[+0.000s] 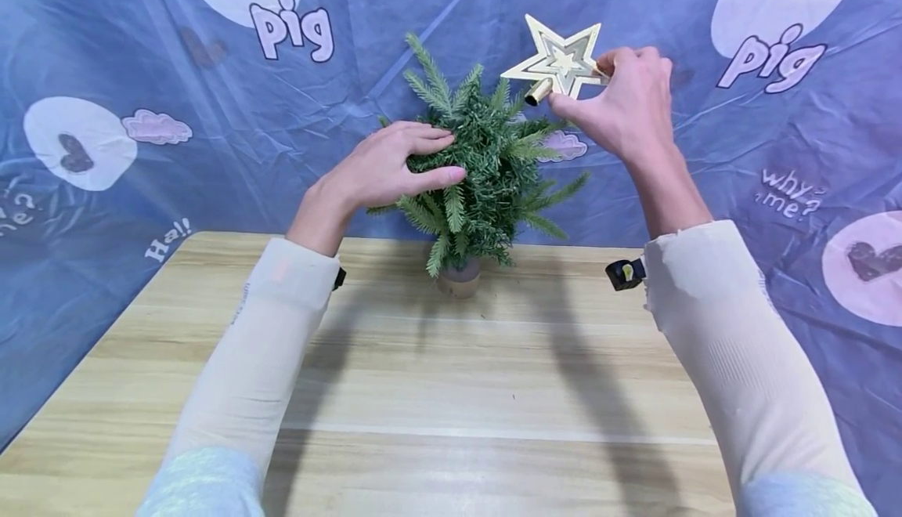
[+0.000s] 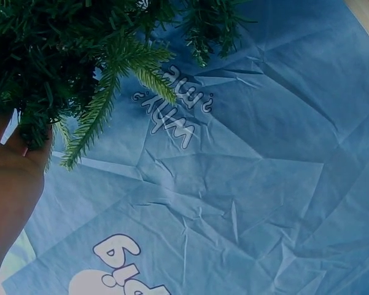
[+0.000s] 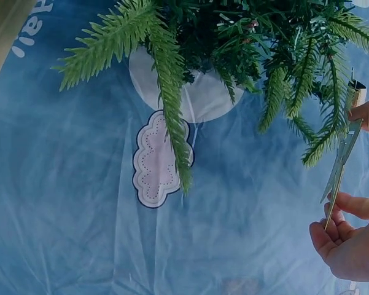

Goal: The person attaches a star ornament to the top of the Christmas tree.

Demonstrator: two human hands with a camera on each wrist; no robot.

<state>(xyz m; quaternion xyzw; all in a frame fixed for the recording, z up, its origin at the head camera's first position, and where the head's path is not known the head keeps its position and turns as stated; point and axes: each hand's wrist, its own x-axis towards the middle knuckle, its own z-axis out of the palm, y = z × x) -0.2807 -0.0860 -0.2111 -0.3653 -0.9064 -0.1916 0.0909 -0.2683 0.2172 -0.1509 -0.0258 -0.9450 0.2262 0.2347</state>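
A small artificial Christmas tree (image 1: 486, 164) stands on a round base (image 1: 460, 278) near the table's back edge. My left hand (image 1: 398, 160) rests against the left side of its upper branches, fingers extended and fairly straight. In the left wrist view, green needles hide the fingertips of that hand (image 2: 15, 178). Above and right of the tree, my right hand (image 1: 630, 98) pinches a gold star tree topper (image 1: 564, 61) by its right-hand points. The topper's short tube (image 1: 539, 92) angles down toward the branches. Seen edge-on in the right wrist view, the star (image 3: 339, 166) sits beside the outer sprigs.
A blue printed cloth (image 1: 395, 0) hangs right behind the tree, creased in places. Pale wood-grain table surface (image 1: 437, 392) spreads in front, with shadows of both arms on it. Small black wrist cameras (image 1: 624, 274) sit at the sleeve cuffs.
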